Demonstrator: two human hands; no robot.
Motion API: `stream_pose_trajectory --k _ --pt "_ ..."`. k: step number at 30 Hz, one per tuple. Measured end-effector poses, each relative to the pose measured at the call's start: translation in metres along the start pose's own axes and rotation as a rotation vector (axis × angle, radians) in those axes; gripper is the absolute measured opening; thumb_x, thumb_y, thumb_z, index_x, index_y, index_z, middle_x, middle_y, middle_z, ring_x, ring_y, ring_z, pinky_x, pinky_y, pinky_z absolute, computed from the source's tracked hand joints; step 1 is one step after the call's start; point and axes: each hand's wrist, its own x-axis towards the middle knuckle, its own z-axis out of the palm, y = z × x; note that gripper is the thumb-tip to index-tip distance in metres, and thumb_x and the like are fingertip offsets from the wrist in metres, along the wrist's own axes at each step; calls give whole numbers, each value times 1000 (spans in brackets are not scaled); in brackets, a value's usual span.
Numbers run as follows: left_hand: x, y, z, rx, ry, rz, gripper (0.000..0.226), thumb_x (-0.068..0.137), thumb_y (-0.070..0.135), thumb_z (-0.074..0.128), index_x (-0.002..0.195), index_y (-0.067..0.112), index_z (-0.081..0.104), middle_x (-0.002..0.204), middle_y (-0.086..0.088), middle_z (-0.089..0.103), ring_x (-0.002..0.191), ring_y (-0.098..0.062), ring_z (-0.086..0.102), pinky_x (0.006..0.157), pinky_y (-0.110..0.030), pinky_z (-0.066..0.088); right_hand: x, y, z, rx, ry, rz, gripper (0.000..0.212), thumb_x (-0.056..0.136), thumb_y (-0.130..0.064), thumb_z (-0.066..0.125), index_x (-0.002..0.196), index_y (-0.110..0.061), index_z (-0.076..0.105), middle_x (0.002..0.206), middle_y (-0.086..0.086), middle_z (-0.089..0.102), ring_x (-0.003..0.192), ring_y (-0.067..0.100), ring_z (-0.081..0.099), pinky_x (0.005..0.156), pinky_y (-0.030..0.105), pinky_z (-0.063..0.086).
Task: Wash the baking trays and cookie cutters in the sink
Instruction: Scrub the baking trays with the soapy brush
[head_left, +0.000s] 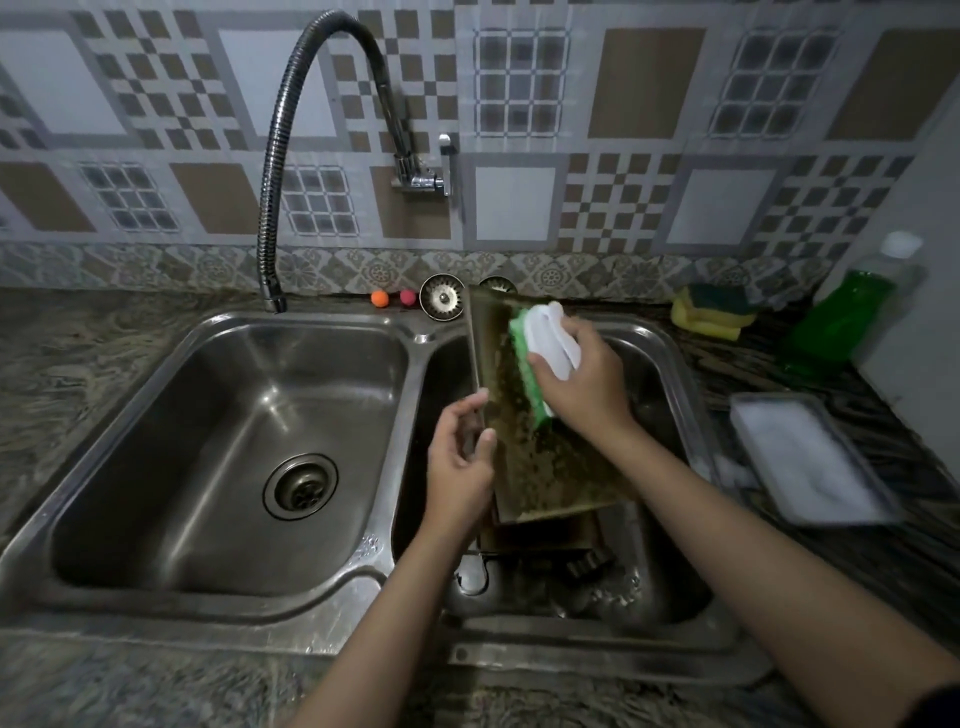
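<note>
A dirty baking tray (540, 467), brown with baked-on spots, stands tilted over the right sink basin (670, 364). My left hand (460, 462) grips its left edge near the middle. My right hand (582, 379) holds a scrub brush (540, 353) with a white handle and green bristles, pressed against the tray's upper face. More dark trays and a metal cookie cutter (587, 564) lie under it at the basin's bottom, partly hidden.
The left basin (156, 415) holds only its drain. A flexible tap (280, 171) arches over it. On the right counter sit a tray of white powder (805, 462), yellow-green sponges (711, 312) and a green soap bottle (841, 322). Drain strainers (441, 296) stand behind the sink.
</note>
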Motion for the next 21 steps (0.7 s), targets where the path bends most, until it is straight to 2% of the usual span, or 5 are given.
stream_pose_trajectory --k 7,12,14,17,21 --pt "7 -2 -15 -63 129 -108 39 88 -1 53 109 31 60 124 -13 61 117 -26 57 106 -54 39 -57 -16 7 55 -183 -138 50 78 -27 73 122 -13 54 116 6 64 105 19 59 82 23 43" --pt "-13 5 -6 47 -34 -26 42 89 -9 50 110 27 57 123 1 61 121 -20 54 110 -48 37 -6 4 -10 8 -31 149 52 79 -30 73 122 -11 52 113 12 64 102 28 61 74 26 42" --pt "-17 3 0 63 -51 -27 41 89 -5 51 109 30 58 123 3 61 123 -17 53 110 -47 36 -5 -6 -5 48 -29 137 53 78 -32 73 123 -14 51 115 8 61 102 23 59 75 26 42" --pt "-12 1 -12 27 25 -67 39 87 4 54 106 37 62 123 -4 62 122 -22 55 108 -52 38 -41 -13 0 56 -173 10 53 74 -34 76 118 -20 51 111 -1 61 98 17 58 78 30 47" --pt "-14 4 -24 78 45 -80 41 91 -5 50 107 32 57 124 2 60 122 -20 54 107 -49 40 -50 8 -16 -188 -354 -6 59 72 -42 76 119 -23 47 111 -3 60 88 18 62 68 33 50"
